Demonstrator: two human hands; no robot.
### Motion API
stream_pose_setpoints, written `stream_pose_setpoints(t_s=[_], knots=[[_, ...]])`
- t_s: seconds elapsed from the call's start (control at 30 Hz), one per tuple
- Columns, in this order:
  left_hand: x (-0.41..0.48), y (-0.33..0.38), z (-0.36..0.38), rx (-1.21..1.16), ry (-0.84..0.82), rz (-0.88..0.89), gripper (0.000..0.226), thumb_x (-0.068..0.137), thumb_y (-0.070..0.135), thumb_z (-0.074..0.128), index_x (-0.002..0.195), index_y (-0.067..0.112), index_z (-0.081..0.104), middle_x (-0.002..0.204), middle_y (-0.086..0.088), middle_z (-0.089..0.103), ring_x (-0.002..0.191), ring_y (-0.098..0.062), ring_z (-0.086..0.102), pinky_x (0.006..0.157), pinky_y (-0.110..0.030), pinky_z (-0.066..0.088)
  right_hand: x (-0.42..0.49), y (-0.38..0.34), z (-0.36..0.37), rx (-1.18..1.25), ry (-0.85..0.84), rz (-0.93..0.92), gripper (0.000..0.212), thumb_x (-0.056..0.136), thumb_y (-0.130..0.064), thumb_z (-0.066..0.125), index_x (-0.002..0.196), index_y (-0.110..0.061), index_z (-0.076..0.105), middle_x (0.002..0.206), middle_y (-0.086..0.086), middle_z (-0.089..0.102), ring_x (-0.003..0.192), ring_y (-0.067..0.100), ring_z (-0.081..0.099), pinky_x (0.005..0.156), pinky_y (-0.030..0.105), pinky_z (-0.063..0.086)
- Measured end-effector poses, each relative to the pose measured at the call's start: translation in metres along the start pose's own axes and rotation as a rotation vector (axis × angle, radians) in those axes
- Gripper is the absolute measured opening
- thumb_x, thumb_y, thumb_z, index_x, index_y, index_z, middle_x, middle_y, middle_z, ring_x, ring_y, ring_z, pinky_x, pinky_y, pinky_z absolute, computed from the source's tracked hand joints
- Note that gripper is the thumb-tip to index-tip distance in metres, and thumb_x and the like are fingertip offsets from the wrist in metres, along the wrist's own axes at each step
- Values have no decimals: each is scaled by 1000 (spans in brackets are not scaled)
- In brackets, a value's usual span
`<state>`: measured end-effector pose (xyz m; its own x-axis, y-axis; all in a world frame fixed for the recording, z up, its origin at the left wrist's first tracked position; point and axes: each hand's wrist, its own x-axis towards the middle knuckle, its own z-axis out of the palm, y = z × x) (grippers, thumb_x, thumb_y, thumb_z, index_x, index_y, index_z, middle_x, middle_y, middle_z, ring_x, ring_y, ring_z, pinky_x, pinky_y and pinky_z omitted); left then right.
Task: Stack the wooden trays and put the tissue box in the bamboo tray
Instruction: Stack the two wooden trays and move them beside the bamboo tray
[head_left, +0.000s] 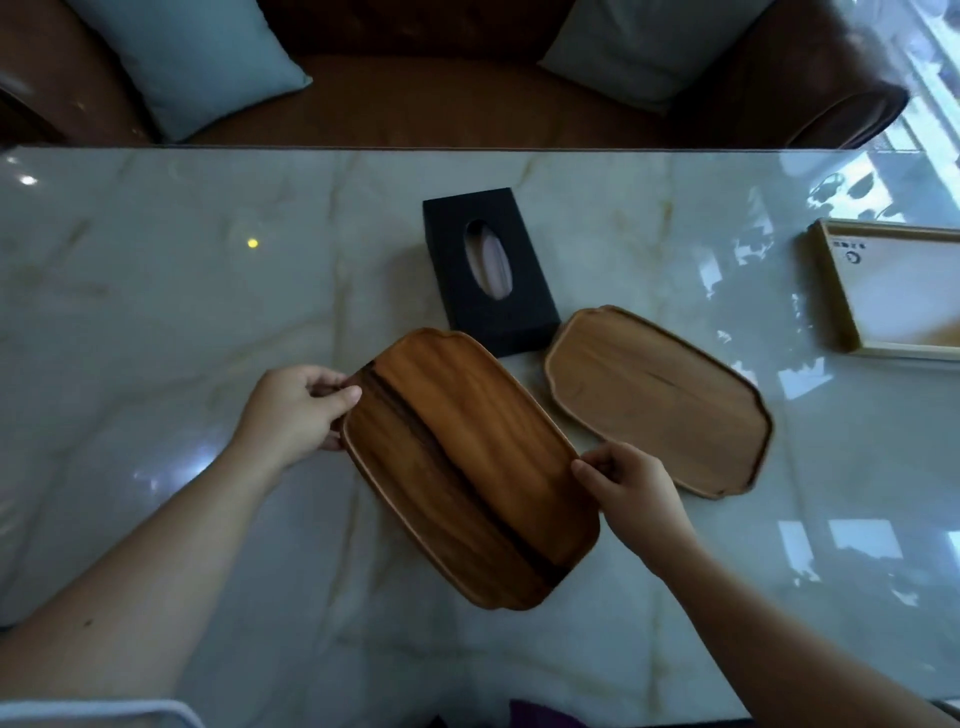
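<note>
A dark-grained wooden tray (467, 462) is held over the middle of the marble table, angled from upper left to lower right. My left hand (296, 408) grips its upper left rim, and my right hand (631, 486) pinches its right rim. A second, lighter wooden tray (660, 397) lies flat on the table just to the right. Behind both stands a black tissue box (488, 270) with an oval slot on top. The pale bamboo tray (893, 291) sits at the right edge, partly cut off by the frame.
The glossy marble table (156, 312) stretches wide to the left. Beyond its far edge is a brown leather sofa (441, 93) with two light blue cushions. A window reflects on the right side of the tabletop.
</note>
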<state>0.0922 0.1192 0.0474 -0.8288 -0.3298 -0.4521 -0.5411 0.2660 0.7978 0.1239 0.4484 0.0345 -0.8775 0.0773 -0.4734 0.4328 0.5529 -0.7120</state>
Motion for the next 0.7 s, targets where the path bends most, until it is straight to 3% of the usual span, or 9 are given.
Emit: stream_pose_setpoints(t_s=[0.2, 0.37, 0.53, 0.7], knots=[[-20, 36, 77, -23, 3, -7, 12, 83, 11, 68, 86, 0, 66, 76, -19, 65, 56, -26, 64, 45, -31, 58, 17, 37, -73, -3, 83, -22, 11, 84, -26, 72, 76, -20, 68, 75, 1, 71, 71, 15, 66, 61, 31, 51], [-26, 54, 134, -27, -25, -29, 17, 82, 14, 70, 80, -3, 66, 76, -23, 68, 66, -31, 68, 63, -45, 61, 32, 67, -121, 7, 125, -10, 12, 84, -25, 73, 74, -20, 69, 74, 2, 70, 70, 17, 66, 59, 31, 48], [-27, 61, 188, -4, -46, -62, 10, 77, 9, 73, 82, 2, 69, 84, -22, 72, 77, -35, 72, 75, -49, 60, 53, 92, -161, 5, 148, 14, 11, 85, -24, 73, 76, -18, 70, 73, 3, 69, 67, 18, 63, 59, 32, 47], [-17, 47, 214, 22, -16, -87, 36, 61, 26, 76, 95, 13, 71, 96, -14, 73, 86, -29, 71, 85, -50, 57, 82, 98, -182, -55, 136, -12, 10, 86, -24, 71, 80, -16, 71, 75, 4, 70, 71, 20, 65, 59, 31, 47]])
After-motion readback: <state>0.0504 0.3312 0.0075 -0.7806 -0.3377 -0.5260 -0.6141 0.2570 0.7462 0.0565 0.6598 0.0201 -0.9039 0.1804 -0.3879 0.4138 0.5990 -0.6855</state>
